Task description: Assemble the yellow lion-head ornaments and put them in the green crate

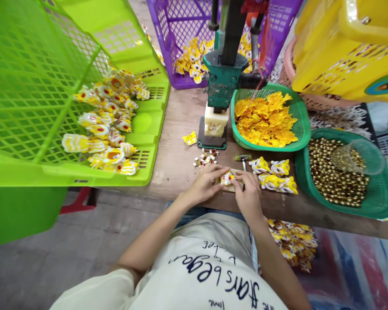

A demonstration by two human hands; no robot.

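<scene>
Between my two hands, low over the table's front edge, is a small yellow-and-white plastic toy part (227, 178) with a red spot. My left hand (208, 180) pinches it from the left, and my right hand (246, 186) closes on its right side. A pale block or board lies under it, mostly covered by my hands. Just beyond my left hand is a little pile of small red, white and gold pieces (207, 157). A small hammer (243, 159) lies beyond my right hand, and several yellow-and-white figures (274, 174) lie to its right.
A green hand press (220, 82) stands mid-table, with a yellow piece (189, 138) beside it. Green baskets hold yellow parts (267, 120) and gold balls (336, 172). A lime crate (155, 142) lies left, a purple crate (181, 82) behind, a yellow crate (339, 56) at upper right.
</scene>
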